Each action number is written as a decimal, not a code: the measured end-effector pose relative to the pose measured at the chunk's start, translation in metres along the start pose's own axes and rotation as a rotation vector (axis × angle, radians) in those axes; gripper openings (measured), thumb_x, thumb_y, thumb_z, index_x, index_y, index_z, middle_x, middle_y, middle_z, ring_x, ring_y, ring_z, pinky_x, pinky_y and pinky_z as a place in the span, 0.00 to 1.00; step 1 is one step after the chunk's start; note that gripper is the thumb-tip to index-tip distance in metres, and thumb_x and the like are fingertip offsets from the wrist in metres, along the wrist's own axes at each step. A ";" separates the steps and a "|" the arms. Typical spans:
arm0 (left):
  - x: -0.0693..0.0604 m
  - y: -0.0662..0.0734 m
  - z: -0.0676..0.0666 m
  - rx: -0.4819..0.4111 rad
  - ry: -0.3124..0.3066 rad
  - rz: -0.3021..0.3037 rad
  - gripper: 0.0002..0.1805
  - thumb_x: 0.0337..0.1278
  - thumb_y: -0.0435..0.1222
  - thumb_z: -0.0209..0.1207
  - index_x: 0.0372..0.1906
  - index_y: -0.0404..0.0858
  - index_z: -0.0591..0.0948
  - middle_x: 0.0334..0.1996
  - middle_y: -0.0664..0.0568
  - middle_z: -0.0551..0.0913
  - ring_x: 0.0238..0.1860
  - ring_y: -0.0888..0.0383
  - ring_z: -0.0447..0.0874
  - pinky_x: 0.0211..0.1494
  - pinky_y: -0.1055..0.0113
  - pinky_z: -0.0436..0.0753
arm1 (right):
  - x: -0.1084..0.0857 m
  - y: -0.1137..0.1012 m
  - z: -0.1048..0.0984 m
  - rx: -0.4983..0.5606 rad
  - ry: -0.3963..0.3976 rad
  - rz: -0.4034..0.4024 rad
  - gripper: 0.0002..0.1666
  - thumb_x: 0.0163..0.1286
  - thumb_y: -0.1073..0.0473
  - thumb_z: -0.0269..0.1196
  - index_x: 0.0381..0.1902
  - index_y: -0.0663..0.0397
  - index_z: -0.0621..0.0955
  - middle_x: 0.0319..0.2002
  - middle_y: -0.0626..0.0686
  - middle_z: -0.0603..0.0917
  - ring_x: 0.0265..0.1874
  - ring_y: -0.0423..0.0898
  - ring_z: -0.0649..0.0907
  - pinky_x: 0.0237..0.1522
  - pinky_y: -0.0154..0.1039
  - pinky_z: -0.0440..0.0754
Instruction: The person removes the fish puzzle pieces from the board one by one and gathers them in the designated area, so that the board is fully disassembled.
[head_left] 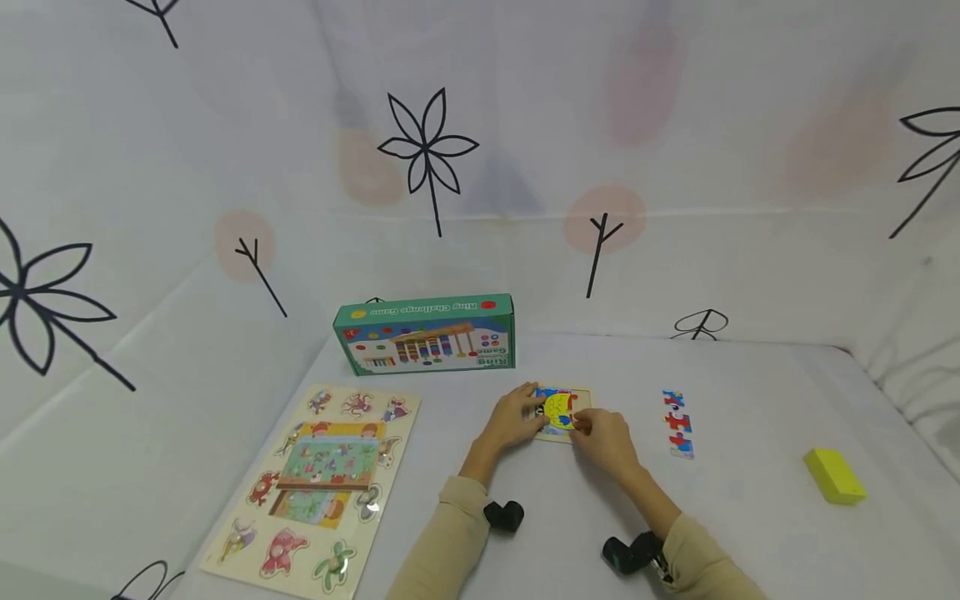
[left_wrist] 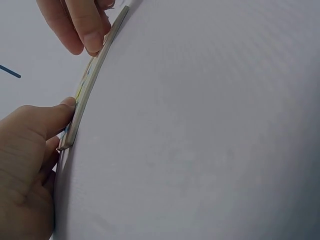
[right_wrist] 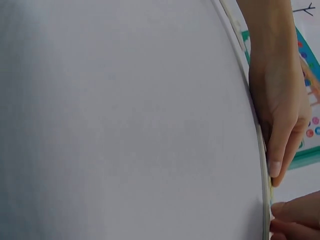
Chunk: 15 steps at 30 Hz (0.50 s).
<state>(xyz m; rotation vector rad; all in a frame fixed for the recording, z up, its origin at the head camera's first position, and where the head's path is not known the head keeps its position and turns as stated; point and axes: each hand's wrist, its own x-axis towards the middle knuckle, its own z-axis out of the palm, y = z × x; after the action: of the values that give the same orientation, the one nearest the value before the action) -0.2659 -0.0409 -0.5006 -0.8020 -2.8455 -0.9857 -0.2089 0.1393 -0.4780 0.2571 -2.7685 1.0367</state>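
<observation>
At the middle of the white cloth-covered table (head_left: 738, 533): a thin, pale wooden jigsaw tray (head_left: 582, 400) lies between the two hands.
In the tray: a yellow rounded figure on blue pieces (head_left: 558, 409); bare wood shows at upper right.
Left hand (head_left: 516, 415): grips the tray's left side, thumb on its face.
Right hand (head_left: 603, 440): thumb and fingers drawn together at the tray's lower right; I cannot tell whether they pinch a piece.
Loose pieces: red, blue and white jigsaw pieces (head_left: 678, 423) form a column right of the tray.
Box: a closed green cardboard game box (head_left: 427, 336), its lettering upside down, behind and left of the tray.
Big board: cream, rectangular puzzle board (head_left: 397, 450) at left, animal-shaped pieces (head_left: 283, 552) around its printed middle.
Far right: a yellow rectangular block (head_left: 835, 476).
</observation>
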 end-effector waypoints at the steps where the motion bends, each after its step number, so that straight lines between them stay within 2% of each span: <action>1: 0.000 0.000 0.000 0.000 -0.003 -0.002 0.24 0.55 0.41 0.59 0.56 0.36 0.78 0.64 0.45 0.70 0.67 0.49 0.64 0.68 0.53 0.64 | -0.001 -0.002 0.000 -0.016 0.008 -0.005 0.15 0.52 0.69 0.67 0.38 0.74 0.82 0.31 0.62 0.86 0.30 0.53 0.85 0.34 0.46 0.83; 7: 0.001 0.001 0.001 0.018 -0.007 -0.010 0.24 0.55 0.42 0.59 0.57 0.37 0.78 0.64 0.46 0.70 0.67 0.50 0.64 0.68 0.54 0.64 | -0.003 -0.003 -0.001 -0.016 0.014 -0.014 0.16 0.51 0.70 0.67 0.38 0.74 0.82 0.31 0.62 0.86 0.29 0.52 0.84 0.33 0.47 0.83; 11: 0.001 0.001 0.001 0.022 -0.008 -0.019 0.24 0.55 0.42 0.59 0.57 0.37 0.78 0.64 0.46 0.70 0.67 0.50 0.64 0.69 0.54 0.63 | 0.000 0.002 -0.003 0.083 -0.029 0.038 0.17 0.52 0.70 0.67 0.41 0.73 0.81 0.32 0.61 0.86 0.31 0.52 0.85 0.35 0.45 0.83; 15: 0.001 0.000 0.001 0.016 -0.005 -0.030 0.24 0.55 0.41 0.60 0.57 0.37 0.78 0.64 0.47 0.70 0.67 0.51 0.64 0.68 0.52 0.64 | 0.003 0.005 -0.005 0.182 -0.064 0.098 0.17 0.52 0.70 0.68 0.41 0.72 0.81 0.32 0.59 0.86 0.31 0.50 0.83 0.33 0.38 0.83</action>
<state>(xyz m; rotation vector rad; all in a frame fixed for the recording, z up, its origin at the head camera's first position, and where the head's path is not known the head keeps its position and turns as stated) -0.2661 -0.0398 -0.5010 -0.7640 -2.8741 -0.9643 -0.2122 0.1467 -0.4768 0.1833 -2.7695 1.3292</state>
